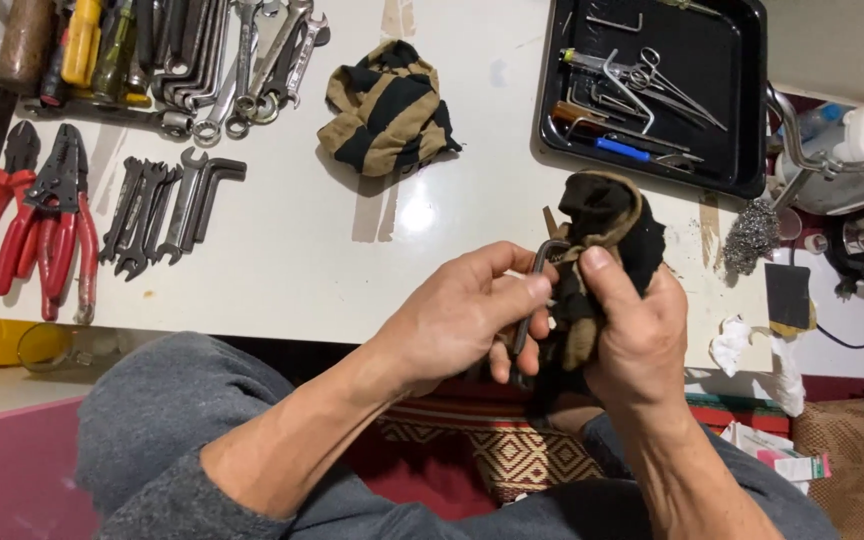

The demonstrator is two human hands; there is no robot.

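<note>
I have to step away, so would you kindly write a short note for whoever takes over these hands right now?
Left hand: pinches a small bent metal tool, apparently a hex key, at the table's near edge.
Right hand: grips a black and tan cloth wrapped against that tool.
Laid out on the table: dark wrenches, red pliers, a second striped cloth, a black tray of small tools.
Done: cannot tell which tools are already wiped.
Left: the tool in hand is not yet set down.
</note>
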